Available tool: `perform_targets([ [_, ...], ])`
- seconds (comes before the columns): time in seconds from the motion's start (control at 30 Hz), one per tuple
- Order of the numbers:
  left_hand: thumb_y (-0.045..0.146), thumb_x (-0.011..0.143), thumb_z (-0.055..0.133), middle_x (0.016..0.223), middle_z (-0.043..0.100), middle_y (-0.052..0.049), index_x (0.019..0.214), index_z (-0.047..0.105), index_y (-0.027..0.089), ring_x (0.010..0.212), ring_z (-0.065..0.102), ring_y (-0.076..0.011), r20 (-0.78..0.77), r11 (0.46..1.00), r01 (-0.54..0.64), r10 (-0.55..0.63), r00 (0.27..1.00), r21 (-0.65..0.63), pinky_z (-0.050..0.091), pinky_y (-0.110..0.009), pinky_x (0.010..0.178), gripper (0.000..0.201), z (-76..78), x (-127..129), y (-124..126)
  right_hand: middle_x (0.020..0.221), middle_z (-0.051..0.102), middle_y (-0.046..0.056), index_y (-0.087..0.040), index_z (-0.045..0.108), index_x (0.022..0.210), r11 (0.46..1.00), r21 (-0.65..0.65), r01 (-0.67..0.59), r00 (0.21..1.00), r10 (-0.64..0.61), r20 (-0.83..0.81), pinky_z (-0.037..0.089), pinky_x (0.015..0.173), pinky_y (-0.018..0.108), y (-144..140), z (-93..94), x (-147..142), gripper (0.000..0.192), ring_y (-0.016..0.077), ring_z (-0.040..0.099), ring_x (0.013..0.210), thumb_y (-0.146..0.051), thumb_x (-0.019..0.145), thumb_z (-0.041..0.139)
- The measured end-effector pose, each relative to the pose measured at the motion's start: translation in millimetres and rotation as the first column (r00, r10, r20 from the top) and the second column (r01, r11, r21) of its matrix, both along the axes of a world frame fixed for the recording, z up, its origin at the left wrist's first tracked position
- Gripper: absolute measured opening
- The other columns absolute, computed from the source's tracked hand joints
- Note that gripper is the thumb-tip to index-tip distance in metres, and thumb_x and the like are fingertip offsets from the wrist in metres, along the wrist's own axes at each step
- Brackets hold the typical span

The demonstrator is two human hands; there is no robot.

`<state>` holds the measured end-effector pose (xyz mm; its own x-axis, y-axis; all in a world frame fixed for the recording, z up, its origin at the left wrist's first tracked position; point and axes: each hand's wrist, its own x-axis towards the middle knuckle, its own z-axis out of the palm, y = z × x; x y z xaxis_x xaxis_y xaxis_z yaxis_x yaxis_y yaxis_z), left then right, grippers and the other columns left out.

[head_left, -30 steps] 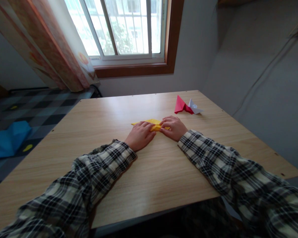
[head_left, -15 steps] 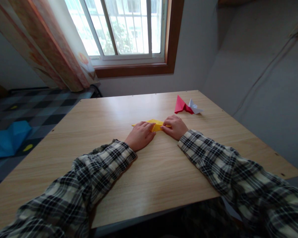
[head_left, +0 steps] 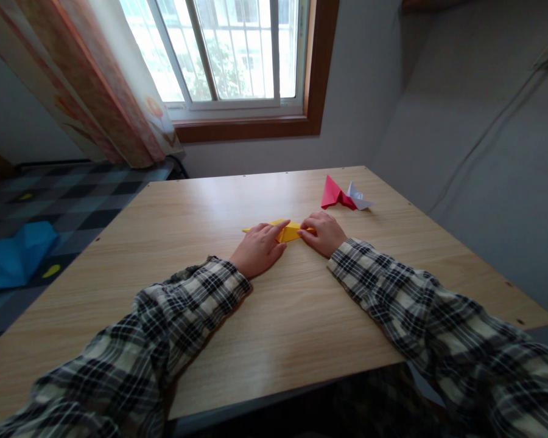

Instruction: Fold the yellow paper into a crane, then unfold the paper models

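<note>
A folded yellow paper [head_left: 291, 232] lies flat near the middle of the wooden table [head_left: 201, 207]. My left hand [head_left: 258, 249] rests palm down on its left part, with the forefinger stretched along the fold. My right hand [head_left: 324, 233] presses its right end with the fingertips. Most of the paper is hidden under both hands. Plaid sleeves cover both my arms.
A folded red paper [head_left: 332, 193] and a small white folded paper [head_left: 358, 197] lie together at the table's far right. Behind the table are a window and a curtain. A blue folded shape [head_left: 13, 254] lies on the checked floor to the left.
My left forefinger has stretched out further right along the yellow paper, and my right fingers have shifted slightly on its right end. The paper stays flat on the table.
</note>
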<state>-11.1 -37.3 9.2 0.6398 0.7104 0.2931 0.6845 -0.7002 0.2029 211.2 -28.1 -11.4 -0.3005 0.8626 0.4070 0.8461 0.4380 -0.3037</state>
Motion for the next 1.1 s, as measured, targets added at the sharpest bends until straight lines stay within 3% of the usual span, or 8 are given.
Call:
perform_targets([
  [0.27, 0.028, 0.096, 0.050, 0.124, 0.067, -0.011, 0.132, 0.059, 0.019, 0.117, 0.058, -0.0253, -0.006, 0.997, 0.053, -0.052, 0.999, 0.048, 0.045, -0.044, 0.104, 0.038, -2.3, -1.4, 2.4, 0.095, 0.067, 0.009, -0.018, 0.071, 0.090, 0.999, -0.028, 0.017, 1.000, -0.018, -0.009, 0.040, 0.088, 0.038, -0.9, 1.3, -1.0, 0.014, 0.0239, 0.057, 0.095, -0.028, 0.088, 0.061],
  [0.67, 0.025, 0.094, 0.051, 0.117, 0.069, -0.011, 0.116, 0.067, 0.016, 0.113, 0.060, -0.0259, -0.009, 0.993, 0.083, -0.083, 0.997, 0.089, 0.047, -0.046, 0.102, 0.029, -5.3, -1.4, 5.8, 0.095, 0.067, 0.009, -0.019, 0.071, 0.094, 0.999, -0.033, 0.010, 1.000, -0.011, -0.029, 0.040, 0.089, 0.037, -0.4, 0.4, -1.1, 0.014, 0.0241, 0.057, 0.096, -0.022, 0.087, 0.060],
  [1.1, 0.025, 0.095, 0.048, 0.118, 0.070, -0.010, 0.115, 0.068, 0.016, 0.112, 0.060, -0.0248, -0.038, 0.989, 0.104, -0.101, 0.994, 0.109, 0.048, -0.044, 0.102, 0.029, -4.3, -1.3, 6.1, 0.096, 0.068, 0.009, -0.019, 0.072, 0.094, 0.999, -0.039, 0.009, 1.000, -0.009, -0.016, 0.042, 0.090, 0.038, -0.3, 1.3, -1.2, 0.020, 0.0241, 0.058, 0.097, -0.013, 0.084, 0.056],
])
